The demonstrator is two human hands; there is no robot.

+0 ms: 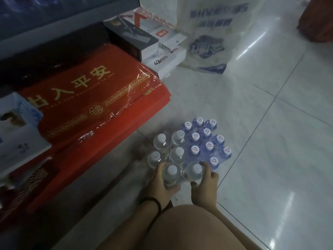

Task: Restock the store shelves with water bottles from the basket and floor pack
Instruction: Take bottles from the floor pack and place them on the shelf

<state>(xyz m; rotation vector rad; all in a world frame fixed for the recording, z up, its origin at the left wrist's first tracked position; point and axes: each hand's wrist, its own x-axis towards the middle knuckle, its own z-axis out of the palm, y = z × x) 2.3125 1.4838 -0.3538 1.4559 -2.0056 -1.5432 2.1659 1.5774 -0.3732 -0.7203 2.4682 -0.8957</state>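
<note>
Several clear water bottles with plain white caps [177, 138] stand upright on the tiled floor. Beside them on the right sits a wrapped pack of bluish bottles [207, 139] with logo caps. My left hand [163, 184] grips the near-left clear bottle [171, 173] around its body. My right hand [204, 184] grips the near-right clear bottle [194, 171], fingers curled round its shoulder. Both bottles look upright at floor level. No basket is in view.
Red packaged doormats [93, 98] lie stacked on the floor at left, with boxes [162, 49] behind them and a shelf edge above. A large printed plastic bag [212, 38] stands at the back. My bare knee [189, 230] fills the bottom. Open tile lies to the right.
</note>
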